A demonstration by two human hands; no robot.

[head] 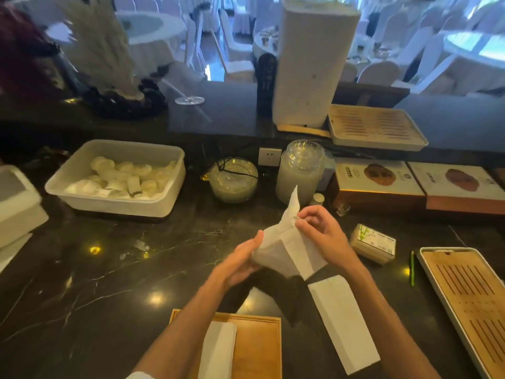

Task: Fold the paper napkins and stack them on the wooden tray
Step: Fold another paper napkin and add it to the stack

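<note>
Napkin (284, 250) held above bench (109, 269), mid-fold, loose point up toward 12 o'clock. Right hand (322, 231): fingers pinch top edge. Left hand (240, 261) supports 9 o'clock side, fingers hidden under paper, curl unclear. Wooden tray (259, 346) at 6 o'clock from napkin, left hand nearer. Folded napkin (218, 348) on tray, long axis 12 to 6. Likely next: finish fold, lower toward 6.
</note>
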